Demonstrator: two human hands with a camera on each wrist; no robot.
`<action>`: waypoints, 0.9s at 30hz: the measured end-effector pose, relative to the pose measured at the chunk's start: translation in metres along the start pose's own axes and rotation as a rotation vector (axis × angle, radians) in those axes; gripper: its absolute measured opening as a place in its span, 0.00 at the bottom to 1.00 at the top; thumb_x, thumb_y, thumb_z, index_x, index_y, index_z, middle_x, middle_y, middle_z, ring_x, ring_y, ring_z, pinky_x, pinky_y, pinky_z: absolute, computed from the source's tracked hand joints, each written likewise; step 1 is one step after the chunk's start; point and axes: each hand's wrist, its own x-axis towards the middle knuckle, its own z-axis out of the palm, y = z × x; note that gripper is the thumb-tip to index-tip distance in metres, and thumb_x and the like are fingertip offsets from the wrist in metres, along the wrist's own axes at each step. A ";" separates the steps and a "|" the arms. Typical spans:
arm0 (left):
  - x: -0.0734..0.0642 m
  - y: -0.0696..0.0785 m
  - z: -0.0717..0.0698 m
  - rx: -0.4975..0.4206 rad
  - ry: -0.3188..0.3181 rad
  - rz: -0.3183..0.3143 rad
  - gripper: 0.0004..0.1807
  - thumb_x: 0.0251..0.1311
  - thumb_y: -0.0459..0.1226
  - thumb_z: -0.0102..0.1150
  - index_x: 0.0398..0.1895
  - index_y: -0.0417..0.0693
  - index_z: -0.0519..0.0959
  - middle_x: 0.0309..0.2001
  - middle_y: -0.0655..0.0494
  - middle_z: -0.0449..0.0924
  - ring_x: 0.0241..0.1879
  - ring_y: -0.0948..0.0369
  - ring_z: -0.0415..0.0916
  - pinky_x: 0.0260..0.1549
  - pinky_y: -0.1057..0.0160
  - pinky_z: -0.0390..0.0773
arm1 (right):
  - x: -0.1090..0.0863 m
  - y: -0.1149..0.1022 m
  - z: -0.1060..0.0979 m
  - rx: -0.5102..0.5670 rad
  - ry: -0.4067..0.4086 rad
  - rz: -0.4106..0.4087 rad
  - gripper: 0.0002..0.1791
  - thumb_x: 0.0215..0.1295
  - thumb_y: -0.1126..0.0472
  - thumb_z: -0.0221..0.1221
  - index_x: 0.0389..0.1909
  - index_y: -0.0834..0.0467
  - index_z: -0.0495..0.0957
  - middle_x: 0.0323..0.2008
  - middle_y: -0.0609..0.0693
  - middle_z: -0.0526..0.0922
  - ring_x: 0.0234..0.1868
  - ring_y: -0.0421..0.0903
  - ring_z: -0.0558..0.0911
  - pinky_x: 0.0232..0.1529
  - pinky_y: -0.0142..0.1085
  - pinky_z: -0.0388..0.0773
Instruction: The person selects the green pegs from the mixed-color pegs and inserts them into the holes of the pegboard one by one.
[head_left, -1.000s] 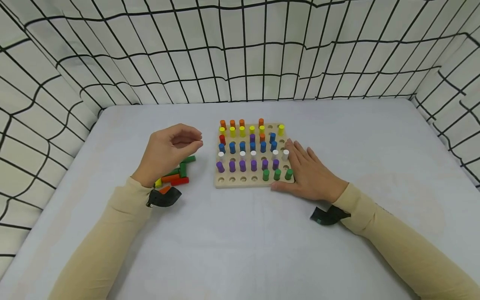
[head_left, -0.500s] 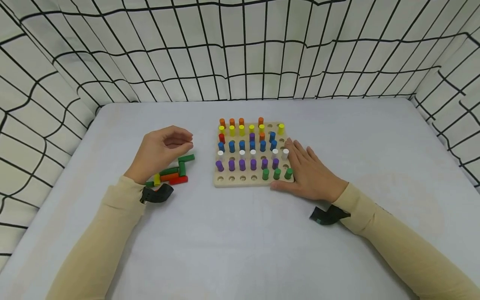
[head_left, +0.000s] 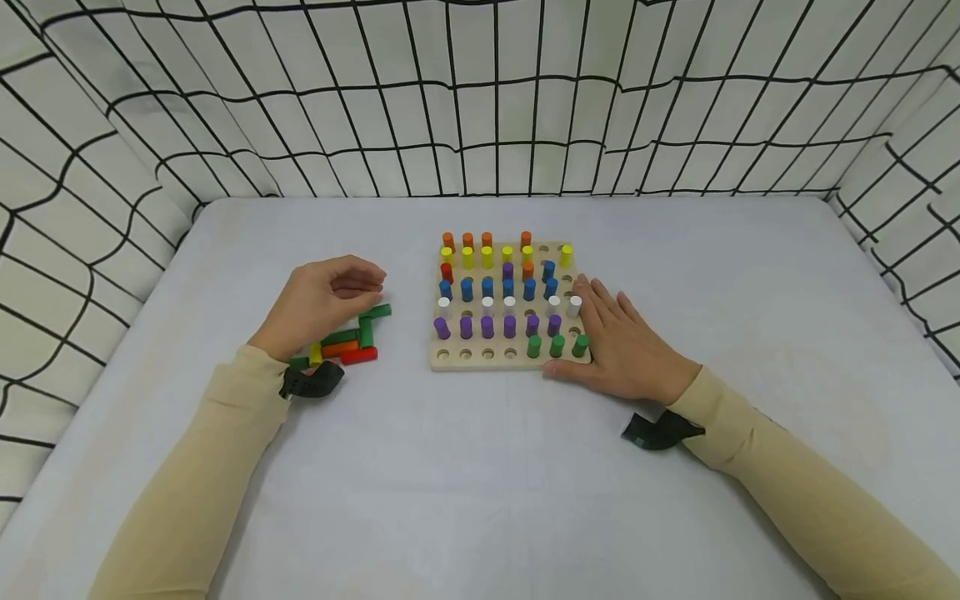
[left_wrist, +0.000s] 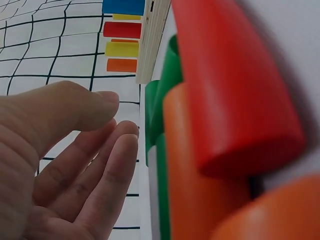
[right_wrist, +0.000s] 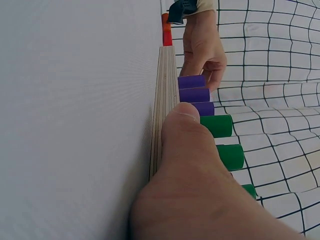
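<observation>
Left hand (head_left: 318, 302): thumb and fingertips narrowly parted, empty. Loose pegs (head_left: 341, 350) lie just below them. Right hand (head_left: 624, 352): fingers straight against the pegboard (head_left: 454, 366) edge. Apparent step: peg selection. Next move calls for lowering the left fingers to pinch one peg.

Readable text: we find none in any view | board (head_left: 487, 364): we read no letters or numbers on its wood | standing pegs (head_left: 533, 347) and loose pegs (head_left: 359, 356): we make out no lettering | black wrist straps (head_left: 660, 431): we cannot read any label, details too small to tell
</observation>
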 end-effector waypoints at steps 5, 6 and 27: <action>0.003 -0.004 0.001 0.016 -0.032 -0.003 0.15 0.68 0.40 0.67 0.56 0.50 0.82 0.54 0.49 0.87 0.54 0.53 0.86 0.58 0.55 0.85 | 0.000 0.001 0.000 0.004 0.003 0.001 0.68 0.61 0.20 0.54 0.84 0.61 0.35 0.85 0.58 0.38 0.86 0.60 0.42 0.84 0.63 0.41; 0.003 -0.004 0.001 0.016 -0.041 -0.003 0.15 0.68 0.40 0.66 0.56 0.50 0.82 0.54 0.49 0.87 0.54 0.53 0.85 0.59 0.53 0.85 | 0.000 0.001 0.000 0.003 0.003 0.001 0.68 0.61 0.20 0.54 0.84 0.61 0.35 0.85 0.58 0.38 0.86 0.60 0.42 0.84 0.63 0.41; 0.001 -0.008 -0.002 0.006 -0.126 0.018 0.17 0.67 0.42 0.68 0.56 0.49 0.82 0.54 0.49 0.86 0.53 0.55 0.84 0.55 0.66 0.84 | -0.001 -0.001 0.000 0.014 0.015 -0.002 0.67 0.62 0.22 0.57 0.83 0.62 0.38 0.85 0.59 0.40 0.86 0.60 0.43 0.84 0.63 0.42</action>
